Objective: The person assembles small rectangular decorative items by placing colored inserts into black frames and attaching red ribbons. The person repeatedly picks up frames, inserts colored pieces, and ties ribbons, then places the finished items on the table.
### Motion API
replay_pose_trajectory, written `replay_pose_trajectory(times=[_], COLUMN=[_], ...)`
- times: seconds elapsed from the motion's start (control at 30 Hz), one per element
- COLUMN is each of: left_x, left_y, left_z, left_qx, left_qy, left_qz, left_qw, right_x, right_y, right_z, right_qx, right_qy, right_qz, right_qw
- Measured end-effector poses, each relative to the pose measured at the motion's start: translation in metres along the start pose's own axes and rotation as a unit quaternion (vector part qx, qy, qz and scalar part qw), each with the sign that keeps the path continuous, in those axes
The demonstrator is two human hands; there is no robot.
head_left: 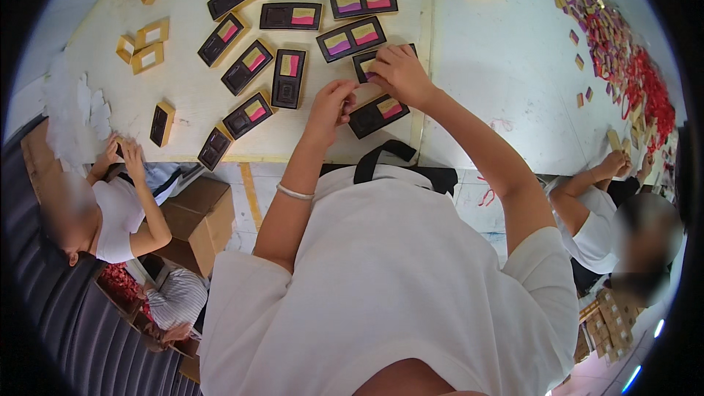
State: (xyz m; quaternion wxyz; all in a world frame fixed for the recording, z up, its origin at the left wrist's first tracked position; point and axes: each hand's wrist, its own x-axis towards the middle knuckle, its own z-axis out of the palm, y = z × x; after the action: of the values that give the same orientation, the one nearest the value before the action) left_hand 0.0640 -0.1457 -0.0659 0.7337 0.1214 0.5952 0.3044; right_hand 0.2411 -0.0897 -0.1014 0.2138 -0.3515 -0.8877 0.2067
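Note:
My right hand (400, 75) reaches over a black-lined box (362, 73), fingers closed around a small purple-and-yellow packet at its left compartment. Close to that box's lower left corner is my left hand (331, 108); its fingers are curled together, and what they hold, if anything, is hidden. Just below both hands lies another box (367, 123), its right compartment holding a pink-and-yellow packet and its left one bare black. Above them, a tilted box (350, 39) holds a purple packet and a pink packet. Left of my left hand stands an upright half-filled box (288, 79).
Several half-filled boxes (247, 66) spread leftward, beside loose gold card frames (149, 59). Filled boxes (363, 1) line the far middle. A heap of small packets (598, 37) and red ribbons (649, 95) covers the far right. Co-workers sit left (121, 209) and right (587, 213).

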Motion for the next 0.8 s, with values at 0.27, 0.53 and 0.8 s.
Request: replay_pose_trajectory(times=[0.27,0.53,0.8], left_x=[-0.008,-0.016,-0.04], left_y=[-0.014,-0.018,-0.026], left_z=[-0.005,-0.016,-0.009], left_qx=[-0.045,-0.234,-0.31], left_qy=[-0.011,-0.083,-0.099], left_qz=[-0.013,-0.039,0.023], left_qw=[0.999,0.968,0.945], right_x=[0.025,0.013,-0.022], right_y=[-0.011,-0.019,-0.111], right_z=[0.008,-0.01,-0.019], right_qx=[-0.011,0.062,0.36], right_qy=[-0.128,-0.068,0.064], right_qz=[0.246,0.173,0.192], right_qw=[0.961,0.981,0.911])
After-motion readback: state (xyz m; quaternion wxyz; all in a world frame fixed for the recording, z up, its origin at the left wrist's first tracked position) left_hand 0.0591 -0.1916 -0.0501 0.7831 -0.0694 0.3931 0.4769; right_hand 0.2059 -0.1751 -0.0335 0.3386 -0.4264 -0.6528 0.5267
